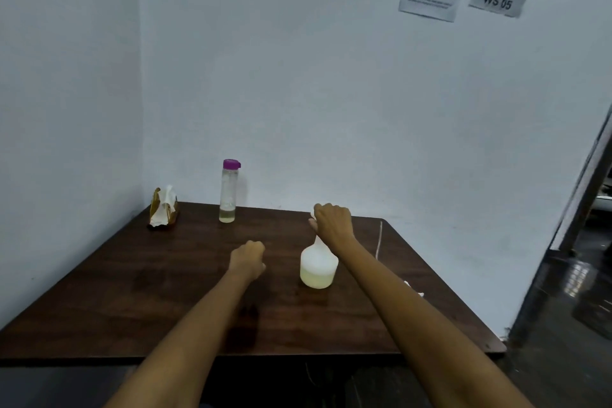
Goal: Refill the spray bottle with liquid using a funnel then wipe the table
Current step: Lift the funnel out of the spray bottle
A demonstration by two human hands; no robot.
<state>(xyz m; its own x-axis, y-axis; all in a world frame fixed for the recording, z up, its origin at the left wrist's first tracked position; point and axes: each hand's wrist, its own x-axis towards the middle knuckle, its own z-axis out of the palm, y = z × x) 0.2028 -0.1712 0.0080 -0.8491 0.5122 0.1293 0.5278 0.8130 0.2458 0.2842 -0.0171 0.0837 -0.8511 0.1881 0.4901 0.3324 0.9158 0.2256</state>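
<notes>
I can't see the top of the white translucent plastic spray bottle [318, 267]: my right hand [332, 222] covers it, fingers curled round the head/neck from above. Bottle stands upright, long axis vertical, pale yellowish liquid filling roughly the lower third; which way the nozzle points I can't tell. It sits mid-table, a bit right of centre. Left hand [248, 257] hovers or rests just left of it, fingers curled into a loose fist w/ nothing visible inside, apart from the bottle. Something small and white [414, 288] peeks out behind my right forearm, too hidden to name. Thin white cord [379, 238] lies nr the right edge.

Dark brown wooden table [132, 291] fits into a wall corner at back and left; front and right edges are free. At back: clear tall bottle w/ purple cap [228, 190], upright, little liquid at bottom; torn brown-and-white tissue packet [164, 207] in the corner. Both well apart from the hands.
</notes>
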